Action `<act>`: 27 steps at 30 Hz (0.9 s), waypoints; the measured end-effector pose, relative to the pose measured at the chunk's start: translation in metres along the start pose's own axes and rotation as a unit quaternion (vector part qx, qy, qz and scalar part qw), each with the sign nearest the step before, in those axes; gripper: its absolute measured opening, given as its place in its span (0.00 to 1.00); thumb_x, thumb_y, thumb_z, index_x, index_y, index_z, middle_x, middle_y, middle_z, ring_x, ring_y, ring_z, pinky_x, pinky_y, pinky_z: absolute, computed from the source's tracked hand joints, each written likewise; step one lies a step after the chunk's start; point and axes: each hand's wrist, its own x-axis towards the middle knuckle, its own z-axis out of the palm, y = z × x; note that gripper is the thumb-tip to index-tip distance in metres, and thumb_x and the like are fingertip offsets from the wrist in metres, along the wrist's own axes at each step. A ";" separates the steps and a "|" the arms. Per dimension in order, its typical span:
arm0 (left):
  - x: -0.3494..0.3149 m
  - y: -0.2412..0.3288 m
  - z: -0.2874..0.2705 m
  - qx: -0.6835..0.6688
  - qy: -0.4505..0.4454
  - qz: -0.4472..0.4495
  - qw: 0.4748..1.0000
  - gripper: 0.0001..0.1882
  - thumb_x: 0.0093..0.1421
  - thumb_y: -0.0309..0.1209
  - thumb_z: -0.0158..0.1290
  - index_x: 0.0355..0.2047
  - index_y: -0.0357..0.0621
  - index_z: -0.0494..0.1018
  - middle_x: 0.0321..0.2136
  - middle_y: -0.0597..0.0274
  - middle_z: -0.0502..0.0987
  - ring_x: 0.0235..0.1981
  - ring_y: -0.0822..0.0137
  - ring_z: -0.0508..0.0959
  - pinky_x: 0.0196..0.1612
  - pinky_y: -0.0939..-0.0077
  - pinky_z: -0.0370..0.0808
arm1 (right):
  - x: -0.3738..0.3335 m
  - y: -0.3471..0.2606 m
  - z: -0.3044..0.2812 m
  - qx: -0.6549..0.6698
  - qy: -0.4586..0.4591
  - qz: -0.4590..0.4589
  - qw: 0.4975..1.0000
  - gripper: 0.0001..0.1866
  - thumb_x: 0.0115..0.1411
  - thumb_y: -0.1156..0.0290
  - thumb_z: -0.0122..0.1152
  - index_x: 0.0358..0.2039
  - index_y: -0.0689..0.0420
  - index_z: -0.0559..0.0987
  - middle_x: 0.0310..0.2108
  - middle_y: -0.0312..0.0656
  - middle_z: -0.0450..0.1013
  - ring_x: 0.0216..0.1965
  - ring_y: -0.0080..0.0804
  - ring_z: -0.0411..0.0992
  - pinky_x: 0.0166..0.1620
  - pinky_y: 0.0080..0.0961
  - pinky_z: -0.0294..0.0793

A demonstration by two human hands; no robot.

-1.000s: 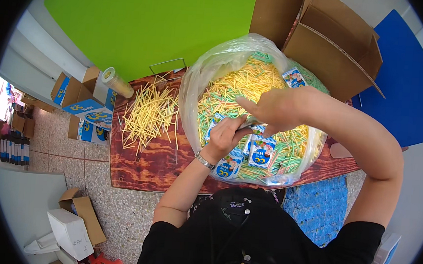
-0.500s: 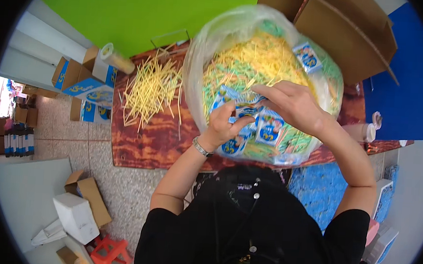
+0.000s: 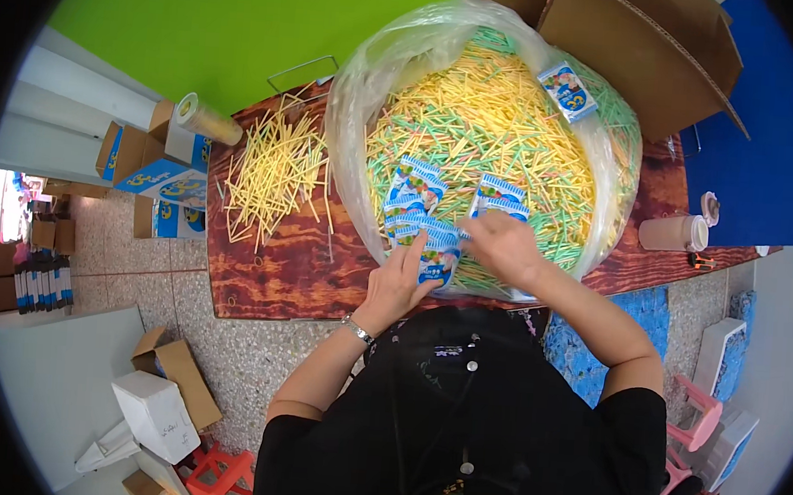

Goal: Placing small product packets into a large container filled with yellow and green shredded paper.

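Small blue-and-white printed packets lie on a heap of thin yellow, green and pinkish sticks (image 3: 481, 97) inside a large clear plastic bag (image 3: 356, 107). My left hand (image 3: 394, 289) grips the near packet (image 3: 438, 261) at its left side, thumb and index finger on its edges. My right hand (image 3: 505, 250) is closed with its fingertips at that packet's upper right corner. Beyond it, partly behind my right fingers, rests another packet (image 3: 501, 192). Up and left of my left hand lies a further packet (image 3: 417, 180). One more packet (image 3: 567, 91) is on the bag's far right rim.
Loose yellow sticks (image 3: 277, 179) are piled on the reddish wood-patterned table (image 3: 265, 284) left of the bag. A clear tub (image 3: 208, 121) stands beyond them. An open cardboard box (image 3: 640, 58) is at the back right. A translucent bottle (image 3: 673, 233) lies at the right.
Both hands have come lower and nearer to me. The packet they held raised over the heap is down among the others, and the hands are at the near packet.
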 end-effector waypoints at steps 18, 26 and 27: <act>0.023 -0.012 0.007 -0.021 0.027 -0.054 0.998 0.51 0.47 0.41 0.68 0.65 0.37 0.52 0.41 0.49 0.71 0.39 0.52 0.76 0.34 0.67 0.77 | -0.022 0.059 -0.033 -0.040 -0.034 0.187 0.981 0.12 0.52 0.67 0.65 0.37 0.52 0.76 0.31 0.41 0.75 0.33 0.43 0.75 0.32 0.36 0.73; 0.063 0.033 -0.027 -0.005 0.149 0.081 0.986 0.43 0.48 0.38 0.66 0.61 0.35 0.60 0.48 0.48 0.70 0.39 0.53 0.76 0.35 0.71 0.76 | -0.005 0.034 -0.072 -0.027 0.107 0.022 0.994 0.13 0.51 0.72 0.63 0.39 0.50 0.80 0.27 0.39 0.75 0.30 0.38 0.75 0.32 0.33 0.75; 0.074 0.047 -0.030 -0.044 0.163 0.085 0.982 0.31 0.53 0.33 0.63 0.55 0.35 0.68 0.44 0.50 0.74 0.35 0.60 0.77 0.37 0.72 0.75 | -0.002 0.030 -0.073 0.061 0.096 0.030 0.993 0.11 0.52 0.71 0.63 0.38 0.52 0.80 0.27 0.40 0.75 0.30 0.38 0.75 0.32 0.33 0.75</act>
